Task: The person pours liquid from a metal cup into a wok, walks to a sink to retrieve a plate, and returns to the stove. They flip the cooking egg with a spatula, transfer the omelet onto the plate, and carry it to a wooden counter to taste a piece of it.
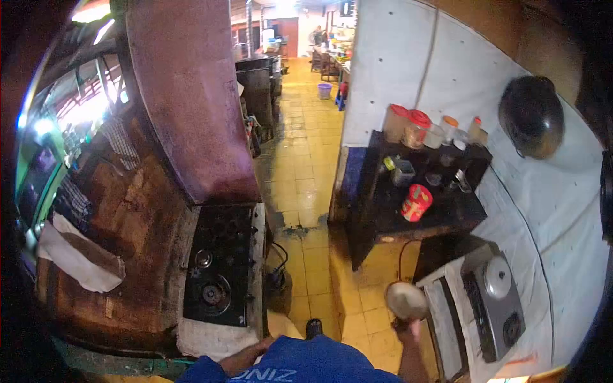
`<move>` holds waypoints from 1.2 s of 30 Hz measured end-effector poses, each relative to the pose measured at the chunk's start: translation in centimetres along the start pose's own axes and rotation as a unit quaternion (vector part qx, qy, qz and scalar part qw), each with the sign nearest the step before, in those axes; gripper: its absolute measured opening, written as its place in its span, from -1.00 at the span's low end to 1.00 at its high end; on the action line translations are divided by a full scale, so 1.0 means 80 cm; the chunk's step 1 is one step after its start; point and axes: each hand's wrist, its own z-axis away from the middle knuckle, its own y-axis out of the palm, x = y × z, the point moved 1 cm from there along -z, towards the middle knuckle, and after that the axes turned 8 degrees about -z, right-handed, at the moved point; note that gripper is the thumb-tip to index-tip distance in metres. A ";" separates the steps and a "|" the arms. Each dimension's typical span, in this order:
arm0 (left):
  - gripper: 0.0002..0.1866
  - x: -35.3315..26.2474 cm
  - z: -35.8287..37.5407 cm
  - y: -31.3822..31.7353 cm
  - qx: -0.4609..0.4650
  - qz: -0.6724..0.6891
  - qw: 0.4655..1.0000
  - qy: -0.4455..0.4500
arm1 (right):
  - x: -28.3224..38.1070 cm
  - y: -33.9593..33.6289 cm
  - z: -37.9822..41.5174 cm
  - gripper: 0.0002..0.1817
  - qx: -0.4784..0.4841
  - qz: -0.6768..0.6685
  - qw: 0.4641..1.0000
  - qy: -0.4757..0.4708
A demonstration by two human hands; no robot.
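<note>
My right hand [410,329] grips the lower edge of a round, pale dish [407,300] with a darker rim. The dish is raised over the tiled floor, just left of the white-covered stand [450,297]. Motion blurs it a little, so I cannot make out whether it is a plate or a shallow bowl. My left hand [257,351] is low in front of my blue shirt, by the near right corner of the black gas stove [220,268]. Its fingers are mostly hidden, and I cannot see anything in it.
A two-burner cooker [493,306] with a lidded pot [498,278] stands at right. Behind it, a dark shelf [434,223] bears several jars and a red tub [417,203]. A wok [532,116] hangs on the wall. White cloth [83,262] lies on the wooden counter [137,255].
</note>
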 end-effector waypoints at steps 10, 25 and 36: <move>-0.38 -0.424 -0.159 -0.303 0.036 0.205 0.962 0.177 | -0.102 0.304 -0.310 -0.54 0.022 0.182 0.959 0.214; -0.64 -0.712 -0.437 -0.694 -0.232 0.655 0.700 0.165 | -0.185 0.952 -0.994 -0.72 0.196 0.448 0.849 0.198; -0.56 -0.772 -0.821 -1.087 -0.163 0.669 0.725 0.024 | -0.057 0.829 -1.354 -0.83 -0.070 0.529 0.837 0.120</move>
